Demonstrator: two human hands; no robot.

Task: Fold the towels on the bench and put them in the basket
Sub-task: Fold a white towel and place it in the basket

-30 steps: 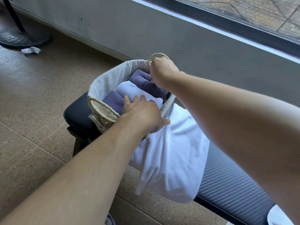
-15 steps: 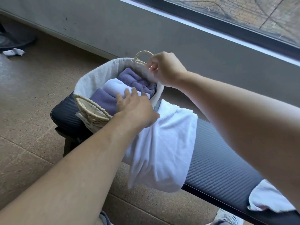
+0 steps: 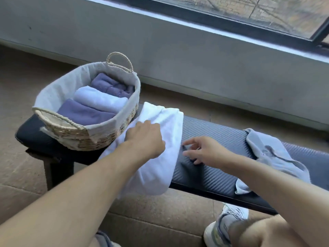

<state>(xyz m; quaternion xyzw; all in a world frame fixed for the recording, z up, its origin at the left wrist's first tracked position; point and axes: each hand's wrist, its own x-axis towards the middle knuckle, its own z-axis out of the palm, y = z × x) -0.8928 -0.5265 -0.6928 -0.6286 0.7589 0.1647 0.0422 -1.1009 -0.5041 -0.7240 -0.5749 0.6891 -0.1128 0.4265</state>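
A woven basket [image 3: 74, 134] with a white liner stands at the left end of the dark bench [image 3: 213, 139]. Three folded towels lie in it: a purple one [image 3: 85, 114], a white one [image 3: 101, 99] and another purple one [image 3: 110, 85]. An unfolded white towel [image 3: 160, 157] drapes over the bench's front edge beside the basket. My left hand [image 3: 145, 138] rests on this towel, fingers bent into the cloth. My right hand [image 3: 204, 149] hovers over the bench just right of the towel, fingers loosely spread, holding nothing. A crumpled pale blue-grey towel [image 3: 272, 157] lies further right.
A grey wall [image 3: 195, 56] with a window above runs behind the bench. The floor [image 3: 160, 220] is brown. My knee [image 3: 263, 232] and a white shoe [image 3: 222, 227] show at bottom right, in front of the bench.
Both hands left the basket. My left hand moved right onto the white towel; my right hand let go of the basket rim and came down beside the towel. The view shifted right.
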